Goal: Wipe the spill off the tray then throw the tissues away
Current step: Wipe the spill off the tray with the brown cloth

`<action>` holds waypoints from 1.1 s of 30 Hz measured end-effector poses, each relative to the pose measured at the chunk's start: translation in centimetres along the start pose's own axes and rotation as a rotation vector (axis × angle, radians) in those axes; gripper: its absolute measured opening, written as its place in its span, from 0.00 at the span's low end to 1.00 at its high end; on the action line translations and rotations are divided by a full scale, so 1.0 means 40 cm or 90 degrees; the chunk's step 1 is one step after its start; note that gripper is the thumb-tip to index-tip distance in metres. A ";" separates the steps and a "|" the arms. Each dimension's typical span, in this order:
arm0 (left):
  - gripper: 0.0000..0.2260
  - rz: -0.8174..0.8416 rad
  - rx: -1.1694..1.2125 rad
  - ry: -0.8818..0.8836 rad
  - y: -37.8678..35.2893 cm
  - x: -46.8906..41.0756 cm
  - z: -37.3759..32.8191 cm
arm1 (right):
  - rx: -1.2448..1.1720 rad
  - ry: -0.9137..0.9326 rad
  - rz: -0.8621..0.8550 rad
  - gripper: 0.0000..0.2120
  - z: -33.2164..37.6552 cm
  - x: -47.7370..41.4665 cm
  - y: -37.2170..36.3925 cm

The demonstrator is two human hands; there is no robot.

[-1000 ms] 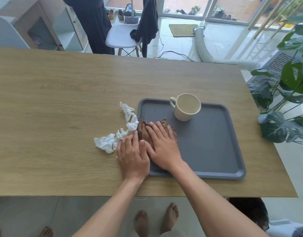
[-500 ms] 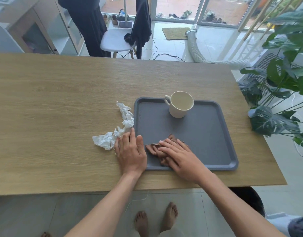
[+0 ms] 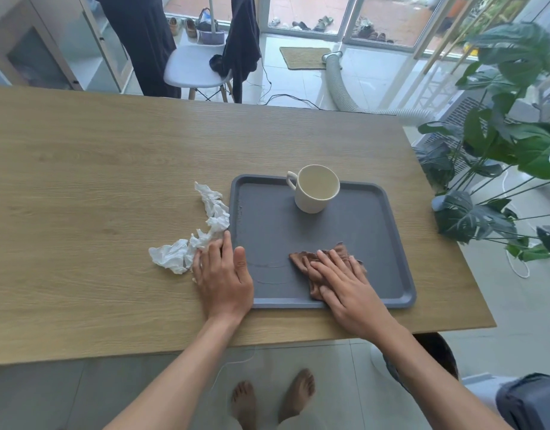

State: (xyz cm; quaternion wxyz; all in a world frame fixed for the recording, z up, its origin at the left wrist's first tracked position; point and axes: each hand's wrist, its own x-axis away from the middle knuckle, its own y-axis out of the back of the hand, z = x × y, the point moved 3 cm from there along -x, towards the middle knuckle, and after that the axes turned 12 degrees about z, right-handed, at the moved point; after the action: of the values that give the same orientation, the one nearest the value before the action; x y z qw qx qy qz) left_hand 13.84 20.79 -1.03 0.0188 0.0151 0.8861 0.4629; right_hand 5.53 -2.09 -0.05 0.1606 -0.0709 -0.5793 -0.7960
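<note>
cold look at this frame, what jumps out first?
The right hand pressed flat on a brown soaked tissue at the near side of the grey tray. Next, the cream mug upright at the tray's far edge, and crumpled white tissues on the table by the left hand.

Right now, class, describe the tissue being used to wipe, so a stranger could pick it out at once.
Find the grey tray on the wooden table. In its near right corner, under the flat right hand, lies a soaked tissue. It is brown and stained, unlike the white crumpled tissues lying off the tray's left edge.
</note>
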 end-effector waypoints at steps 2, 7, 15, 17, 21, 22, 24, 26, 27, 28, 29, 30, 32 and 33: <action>0.31 -0.003 0.006 -0.002 0.003 0.003 0.000 | 0.022 0.029 0.005 0.24 0.027 -0.011 -0.011; 0.32 0.011 0.007 0.004 0.005 0.002 -0.003 | 0.035 0.069 0.037 0.26 0.129 -0.084 -0.039; 0.30 0.035 -0.010 0.016 0.001 0.003 -0.006 | 0.025 0.013 0.032 0.27 0.231 -0.211 -0.041; 0.29 0.042 -0.021 0.020 -0.001 0.000 -0.005 | 0.028 -0.012 0.011 0.26 0.243 -0.238 -0.038; 0.28 0.048 -0.035 0.022 -0.004 -0.002 -0.004 | 0.030 -0.049 0.001 0.26 0.246 -0.302 -0.027; 0.28 0.046 -0.035 0.022 -0.004 -0.003 -0.002 | 0.030 -0.057 0.000 0.26 0.244 -0.320 -0.024; 0.27 0.043 -0.039 0.017 -0.002 -0.003 -0.001 | 0.035 -0.072 -0.005 0.29 0.240 -0.355 -0.013; 0.27 0.044 -0.045 0.013 -0.004 -0.005 -0.001 | 0.046 -0.083 -0.012 0.27 0.234 -0.394 -0.002; 0.26 0.043 -0.047 0.011 -0.003 -0.003 -0.004 | 0.046 -0.092 -0.018 0.26 0.229 -0.409 0.006; 0.26 0.044 -0.049 0.010 -0.004 -0.004 -0.005 | 0.041 -0.102 -0.020 0.25 0.225 -0.427 0.013; 0.26 0.044 -0.049 0.013 -0.005 -0.005 -0.006 | 0.034 -0.111 -0.019 0.25 0.220 -0.447 0.019; 0.25 0.042 -0.050 0.014 -0.006 -0.006 -0.005 | 0.030 -0.120 -0.020 0.25 0.217 -0.466 0.024; 0.24 0.042 -0.053 0.014 -0.006 -0.006 -0.003 | 0.028 -0.136 -0.020 0.25 0.212 -0.498 0.034; 0.24 0.042 -0.055 0.014 -0.006 -0.006 -0.003 | 0.028 -0.144 -0.019 0.25 0.211 -0.512 0.039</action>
State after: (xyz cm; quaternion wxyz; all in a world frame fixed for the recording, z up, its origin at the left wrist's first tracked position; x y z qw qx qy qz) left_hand 14.07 20.56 -1.15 -0.0051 0.0382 0.8644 0.5013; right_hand 24.67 9.00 -2.08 0.0841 -0.1481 -0.6120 -0.7723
